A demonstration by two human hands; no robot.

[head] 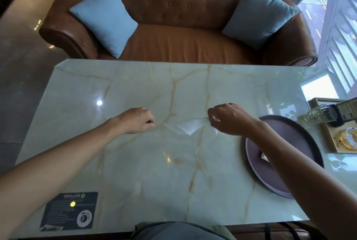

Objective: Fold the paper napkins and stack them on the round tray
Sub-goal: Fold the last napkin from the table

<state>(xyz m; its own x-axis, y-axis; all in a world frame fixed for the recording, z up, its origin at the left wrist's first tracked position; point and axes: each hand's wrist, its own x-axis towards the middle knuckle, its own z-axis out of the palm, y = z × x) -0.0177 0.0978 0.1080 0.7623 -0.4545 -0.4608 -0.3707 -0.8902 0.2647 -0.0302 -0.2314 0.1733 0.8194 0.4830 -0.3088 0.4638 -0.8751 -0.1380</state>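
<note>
— What sits at the left end of the bench (135, 172)?

— A dark printed card (69, 211) lies flat at the near left corner of the pale marble top. My left hand (138, 121) is further in, near the middle, resting over the surface with its fingers curled under into a loose fist. I cannot tell whether anything is held in it; nothing shows between them.

— And the napkin?

— The paper napkin (190, 126) is just right of centre, between my two hands. It looks like a white triangle with one point touching the bench and its upper edge lifted. My right hand (230, 120) pinches that upper right corner, thumb against fingertips, the other fingers curled in.

— Where is the tray?

— The round tray (301, 137) is dark purple-brown and lies on the right side of the bench, partly under my right forearm. A small pale piece (263, 157) shows on it just beside my arm; too little shows to say what it is.

— Anything further right?

— A wooden box (331, 143) at the right edge, with a glass bottle (318, 115) lying across it and something gold inside. Beyond the far edge stands a brown tufted sofa (179, 42) with two light blue cushions (105, 16).
</note>
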